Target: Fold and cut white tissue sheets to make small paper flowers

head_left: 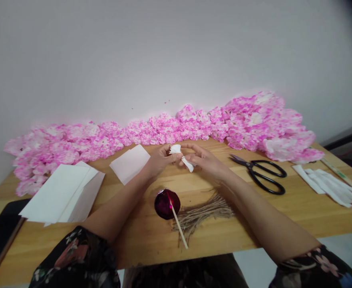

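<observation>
Above the middle of the table, my left hand [160, 163] pinches a gathered strip of white paper [188, 164] between thumb and fingers. My right hand [207, 161] is closed on the other end of this strip, its fingers meeting those of the left. The paper is narrow at its middle and fans out at both ends; part of it is hidden by the fingers. Below the hands sits a small bowl of dark magenta liquid [161, 205], with a thin wooden stick [179, 227] leaning in it. A bundle of brown twine pieces [204, 213] lies beside the bowl, partly under my right forearm.
Pink-and-white paper flowers [170, 128] line the wall side. Stacked white sheets [62, 194] and a smaller pile [130, 163] lie left, near a dark phone [4, 232]. Black-handled scissors [267, 176], folded white strips [328, 184] and a ruler-like stick [342, 176] lie right.
</observation>
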Tool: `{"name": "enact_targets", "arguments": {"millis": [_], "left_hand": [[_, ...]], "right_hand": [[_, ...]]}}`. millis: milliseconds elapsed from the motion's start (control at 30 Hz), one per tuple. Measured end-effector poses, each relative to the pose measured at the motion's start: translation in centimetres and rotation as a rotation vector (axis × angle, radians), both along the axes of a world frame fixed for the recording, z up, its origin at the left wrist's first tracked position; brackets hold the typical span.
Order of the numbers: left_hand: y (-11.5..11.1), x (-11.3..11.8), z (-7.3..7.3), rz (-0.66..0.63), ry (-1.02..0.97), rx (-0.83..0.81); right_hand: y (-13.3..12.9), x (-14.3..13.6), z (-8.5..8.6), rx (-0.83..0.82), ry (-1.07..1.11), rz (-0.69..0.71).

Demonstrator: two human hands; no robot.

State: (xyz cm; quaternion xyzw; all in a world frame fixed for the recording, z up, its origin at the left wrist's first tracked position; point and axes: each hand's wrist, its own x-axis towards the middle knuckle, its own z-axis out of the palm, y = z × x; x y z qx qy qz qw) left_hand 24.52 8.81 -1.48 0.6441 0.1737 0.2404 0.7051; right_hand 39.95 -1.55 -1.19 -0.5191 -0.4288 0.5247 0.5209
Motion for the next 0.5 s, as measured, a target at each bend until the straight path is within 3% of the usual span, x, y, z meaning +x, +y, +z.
{"name": "enact_targets", "arguments": {"millis": [167, 500], "left_hand": [[-0.1, 0.1, -0.1, 0.245, 0.025, 0.010], [-1.4, 0.8, 0.0, 0.361, 0.008, 0.031]], "right_hand": [[-0.2, 0.2, -0.2, 0.134, -0.392, -0.171], [-0.1, -1.4, -0.1, 0.251, -0.745, -0.132]]}}
